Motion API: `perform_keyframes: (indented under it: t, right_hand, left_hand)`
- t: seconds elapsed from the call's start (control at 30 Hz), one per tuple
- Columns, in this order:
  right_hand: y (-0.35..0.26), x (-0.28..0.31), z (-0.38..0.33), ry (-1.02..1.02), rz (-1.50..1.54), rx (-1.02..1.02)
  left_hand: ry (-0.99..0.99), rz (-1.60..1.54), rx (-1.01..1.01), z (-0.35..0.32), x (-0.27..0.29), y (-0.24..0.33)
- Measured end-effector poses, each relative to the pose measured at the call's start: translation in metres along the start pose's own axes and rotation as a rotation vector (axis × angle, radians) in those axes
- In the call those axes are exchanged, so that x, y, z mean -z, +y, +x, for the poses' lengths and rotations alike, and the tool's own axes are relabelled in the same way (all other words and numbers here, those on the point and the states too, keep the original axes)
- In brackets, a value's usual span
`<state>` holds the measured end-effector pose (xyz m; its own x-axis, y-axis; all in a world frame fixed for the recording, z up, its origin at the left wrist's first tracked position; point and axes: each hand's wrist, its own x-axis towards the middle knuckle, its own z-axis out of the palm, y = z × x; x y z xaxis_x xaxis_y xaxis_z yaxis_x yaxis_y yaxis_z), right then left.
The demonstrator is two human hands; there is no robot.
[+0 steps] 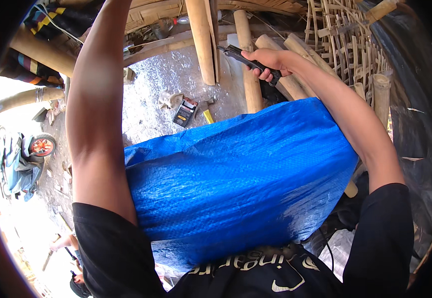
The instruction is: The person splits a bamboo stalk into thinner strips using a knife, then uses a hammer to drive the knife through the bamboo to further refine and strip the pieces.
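My right hand (268,62) is raised at the upper middle and grips a black-handled tool (248,62), whose tip points left toward upright bamboo poles (201,42). A blue tarp sheet (236,174) hangs between my two arms, just below that hand. My left arm (99,99) reaches straight up out of the top edge, so my left hand is out of view.
A woven bamboo lattice (345,44) stands at the upper right beside a dark curved wall (420,124). On the grey ground lie a small box (185,111), a yellow-handled tool (207,115) and a rag (170,99). A motorbike (24,159) is parked far left. Another person's arm (64,243) shows at the lower left.
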<state>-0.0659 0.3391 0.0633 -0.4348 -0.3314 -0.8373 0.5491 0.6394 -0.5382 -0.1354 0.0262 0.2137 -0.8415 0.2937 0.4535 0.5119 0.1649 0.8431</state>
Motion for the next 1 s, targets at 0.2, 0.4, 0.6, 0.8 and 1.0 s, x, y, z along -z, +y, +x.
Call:
perform_keyframes:
  t: [0.2, 0.4, 0.6, 0.8, 1.0]
  right_hand:
    - [0.011, -0.004, -0.001, 0.019, -0.051, -0.006]
    - [0.037, -0.020, -0.003, 0.041, 0.037, 0.012]
    - [0.025, -0.059, -0.017, 0.225, -0.088, 0.047]
    - [0.036, -0.055, -0.007, 0.647, -1.028, 0.326]
    - [0.037, -0.048, 0.001, -0.074, 0.282, 0.051]
  left_hand:
    - [0.021, 0.134, 0.049, 0.002, -0.026, 0.022]
    - [-0.141, 0.207, 0.010, -0.002, -0.036, 0.035]
    - [-0.215, 0.169, -0.003, -0.005, -0.042, 0.041]
    - [-0.193, 0.251, 0.039, 0.004, -0.044, 0.051]
    - [-0.164, 0.226, 0.059, -0.005, -0.034, 0.048]
